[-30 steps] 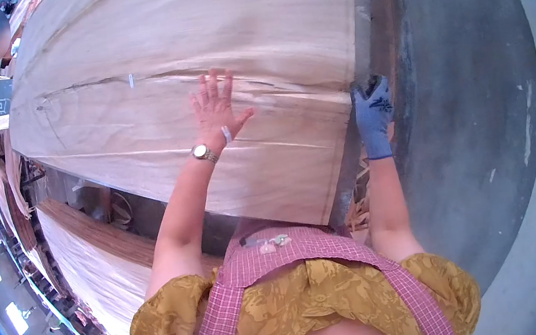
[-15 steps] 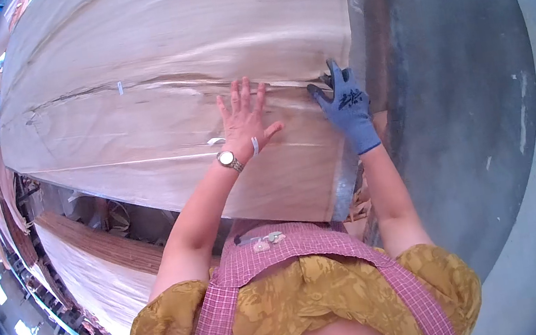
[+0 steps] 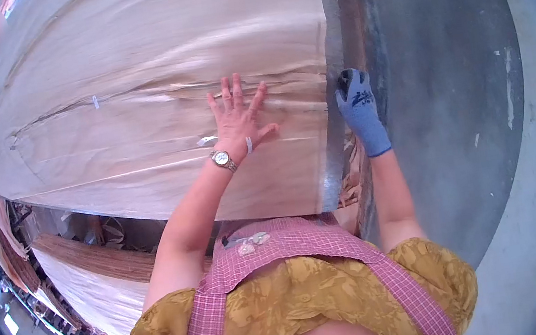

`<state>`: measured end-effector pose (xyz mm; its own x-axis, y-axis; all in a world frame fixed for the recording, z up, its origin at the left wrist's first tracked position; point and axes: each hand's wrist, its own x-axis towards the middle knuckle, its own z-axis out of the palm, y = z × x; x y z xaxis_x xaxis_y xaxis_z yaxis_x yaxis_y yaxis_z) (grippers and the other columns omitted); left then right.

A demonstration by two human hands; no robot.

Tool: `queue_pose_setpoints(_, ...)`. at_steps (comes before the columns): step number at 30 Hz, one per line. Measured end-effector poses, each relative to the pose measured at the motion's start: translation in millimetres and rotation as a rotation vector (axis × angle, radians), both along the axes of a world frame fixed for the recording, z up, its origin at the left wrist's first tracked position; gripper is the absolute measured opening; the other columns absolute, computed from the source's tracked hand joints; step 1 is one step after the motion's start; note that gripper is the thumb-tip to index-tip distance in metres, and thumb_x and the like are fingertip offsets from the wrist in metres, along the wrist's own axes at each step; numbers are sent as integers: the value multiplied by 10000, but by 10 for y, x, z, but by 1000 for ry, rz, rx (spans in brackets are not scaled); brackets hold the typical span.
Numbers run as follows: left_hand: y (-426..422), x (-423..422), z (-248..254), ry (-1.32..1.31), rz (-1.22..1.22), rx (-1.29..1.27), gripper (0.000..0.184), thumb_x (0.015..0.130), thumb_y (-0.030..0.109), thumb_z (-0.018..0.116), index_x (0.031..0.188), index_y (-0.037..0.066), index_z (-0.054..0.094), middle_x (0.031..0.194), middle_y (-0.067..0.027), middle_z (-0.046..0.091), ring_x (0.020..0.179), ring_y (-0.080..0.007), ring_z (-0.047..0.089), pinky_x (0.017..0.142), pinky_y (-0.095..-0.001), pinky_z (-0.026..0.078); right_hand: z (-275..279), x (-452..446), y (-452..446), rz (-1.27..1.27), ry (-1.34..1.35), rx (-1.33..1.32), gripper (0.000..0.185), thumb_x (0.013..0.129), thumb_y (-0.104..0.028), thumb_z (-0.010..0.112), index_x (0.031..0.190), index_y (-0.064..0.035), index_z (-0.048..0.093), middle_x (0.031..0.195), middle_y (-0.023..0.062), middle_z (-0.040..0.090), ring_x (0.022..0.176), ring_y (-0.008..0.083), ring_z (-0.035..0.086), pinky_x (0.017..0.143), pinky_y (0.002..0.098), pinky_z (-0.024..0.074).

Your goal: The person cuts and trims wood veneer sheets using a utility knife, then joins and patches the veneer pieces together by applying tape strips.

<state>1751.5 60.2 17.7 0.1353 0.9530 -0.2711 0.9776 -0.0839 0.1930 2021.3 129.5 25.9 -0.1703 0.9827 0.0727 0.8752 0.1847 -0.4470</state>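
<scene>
In the head view, a pale wood veneer sheet (image 3: 109, 159) lies just beyond the apron (image 3: 285, 237), spread over the worktop (image 3: 330, 15), its far side running out of view. A rumpled crease (image 3: 174, 87) crosses it; the long axis of that crease runs from near the sheet's left edge toward the worktop's right edge. The left hand (image 3: 238, 127), bare, rests flat with its fingers spread on the sheet, fingertips reaching the crease from the near side. The right hand (image 3: 355, 97), in a blue glove (image 3: 373, 135), is off the sheet, beside the worktop's right edge, and is nearer the crease's right end; its fingers look curled, but whether they pinch anything cannot be told, the tips being poorly seen
</scene>
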Motion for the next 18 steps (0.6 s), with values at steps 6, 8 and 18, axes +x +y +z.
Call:
queue_pose_setpoints(6,-18,6,-27,-16,4,28,1008,723,697,631,1533,376,125,1591,-213,-31,1458,-432,-50,1089,-694,48,49,-131,339,365,-358,-51,193,908,-186,533,1069,-79,548,1003,172,580,926,334,607,778,430,523)
queue_pose_setpoints(8,-29,9,-29,-18,7,30,1005,722,694,634,1532,378,130,1591,-213,-31,1459,-429,-53,1090,-692,43,27,-131,480,495,-411,-45,229,897,-203,558,1095,-89,547,999,165,579,942,331,611,759,430,525)
queue_pose_setpoints(18,-6,15,-30,-9,18,4,1002,714,688,646,1528,388,144,1594,-204,-30,1463,-416,-60,1099,-679,30,-107,156,707,620,-428,-237,274,938,-307,513,1109,-93,534,1017,181,633,886,352,658,748,463,530)
